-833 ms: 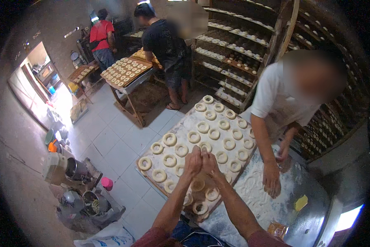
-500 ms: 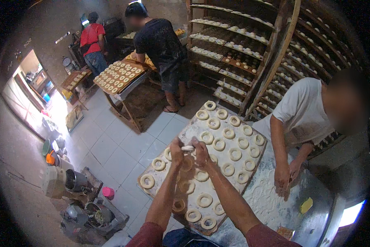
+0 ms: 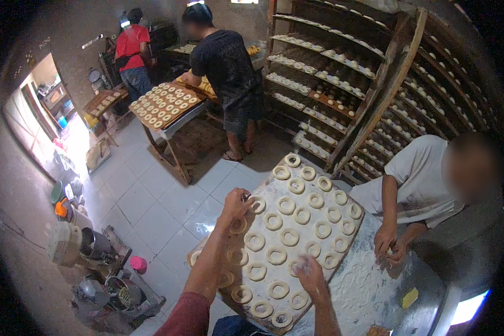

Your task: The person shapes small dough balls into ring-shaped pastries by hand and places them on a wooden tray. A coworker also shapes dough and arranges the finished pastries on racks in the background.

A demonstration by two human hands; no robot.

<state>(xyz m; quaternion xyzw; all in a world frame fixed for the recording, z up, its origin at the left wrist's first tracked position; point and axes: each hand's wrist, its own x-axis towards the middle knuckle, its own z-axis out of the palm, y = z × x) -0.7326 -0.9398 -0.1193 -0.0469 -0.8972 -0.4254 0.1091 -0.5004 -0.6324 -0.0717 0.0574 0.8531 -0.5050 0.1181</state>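
My left hand (image 3: 236,204) pinches a dough ring (image 3: 257,205) at the floured board's (image 3: 350,231) far edge; my right hand (image 3: 310,274), fingers spread, rests among nearer rings. A co-worker's hands (image 3: 387,246) knead just right of it.

My two bare forearms, left hand (image 3: 236,203) and right hand (image 3: 310,274) flour-dusted; a dark red sleeve covers my left upper arm

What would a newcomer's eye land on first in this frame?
The floured wooden board covered in rows of raw dough rings, centre frame. The left hand touches a ring at its left edge; the right hand hovers lower right. Behind stand tall racks of trays.
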